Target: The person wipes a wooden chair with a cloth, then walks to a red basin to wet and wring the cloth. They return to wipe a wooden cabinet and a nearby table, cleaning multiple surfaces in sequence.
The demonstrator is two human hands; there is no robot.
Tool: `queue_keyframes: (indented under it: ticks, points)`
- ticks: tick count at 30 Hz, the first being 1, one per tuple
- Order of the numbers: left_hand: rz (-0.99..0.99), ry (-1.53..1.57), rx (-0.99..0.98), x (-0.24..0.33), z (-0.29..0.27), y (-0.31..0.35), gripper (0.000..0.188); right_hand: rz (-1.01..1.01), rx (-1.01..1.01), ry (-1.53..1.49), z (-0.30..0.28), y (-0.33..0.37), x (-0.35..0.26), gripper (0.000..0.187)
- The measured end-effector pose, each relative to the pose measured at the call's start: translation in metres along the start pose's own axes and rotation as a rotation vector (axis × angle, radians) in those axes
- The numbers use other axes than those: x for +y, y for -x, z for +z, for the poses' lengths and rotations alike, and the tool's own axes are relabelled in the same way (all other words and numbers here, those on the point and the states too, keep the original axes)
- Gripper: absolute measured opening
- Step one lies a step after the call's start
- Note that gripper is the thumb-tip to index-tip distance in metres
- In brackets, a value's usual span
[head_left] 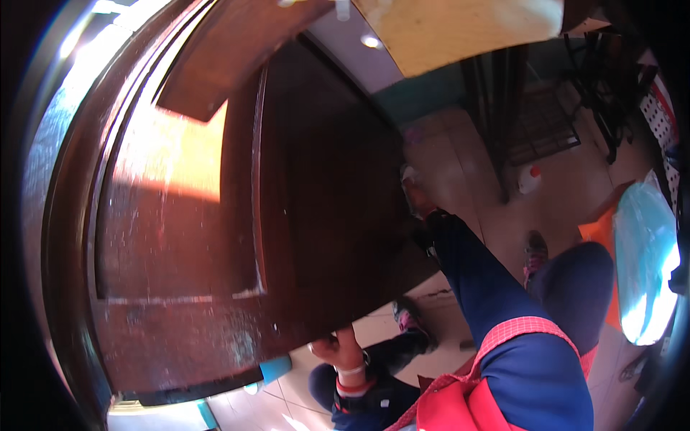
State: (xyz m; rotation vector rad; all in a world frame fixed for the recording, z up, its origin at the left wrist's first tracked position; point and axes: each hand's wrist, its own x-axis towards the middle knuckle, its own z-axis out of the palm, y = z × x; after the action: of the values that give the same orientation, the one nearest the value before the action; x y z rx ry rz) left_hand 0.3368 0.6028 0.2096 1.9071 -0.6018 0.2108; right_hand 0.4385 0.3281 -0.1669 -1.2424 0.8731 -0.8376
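Note:
A large dark brown wooden panel [180,251] with recessed fields and a raised frame fills the left and middle, its surface scuffed. At its near edge, my left hand [339,352] is closed with the fingers curled against the wood, a red and white band round the wrist. My right arm, in a navy sleeve, stretches forward to the panel's right edge. There my right hand [415,197] lies in shadow, closed on that edge with its fingers partly hidden. A brown wooden board [215,79] sticks out above the panel and casts a shadow across a sunlit patch.
A pale wooden board [460,32] juts in overhead. Dark metal frames [532,129] stand on the tiled floor [460,158] at the far right. A blue plastic bag [643,266] lies by something orange [600,230] to my right. Something light blue [276,368] sits below the panel.

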Motion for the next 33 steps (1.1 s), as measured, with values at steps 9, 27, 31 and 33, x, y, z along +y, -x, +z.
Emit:
queue_keyframes:
  ticks: [9,27,31,33]
  points:
    - [0.126,-0.035,0.014,-0.004,0.004,-0.006,0.006,-0.184,-0.409,0.647,-0.054,0.155,0.007,0.031]
    - [0.168,0.073,-0.024,-0.017,0.006,-0.006,0.007,0.257,-1.137,-0.652,-0.034,0.086,-0.261,0.029]
    - [0.172,0.056,-0.022,-0.019,0.007,-0.009,0.007,0.154,-0.686,-0.16,-0.053,0.133,-0.178,0.028]
    - [0.232,0.022,-0.012,-0.02,0.007,-0.009,0.007,-0.028,-0.447,0.379,-0.063,0.173,-0.125,0.03]
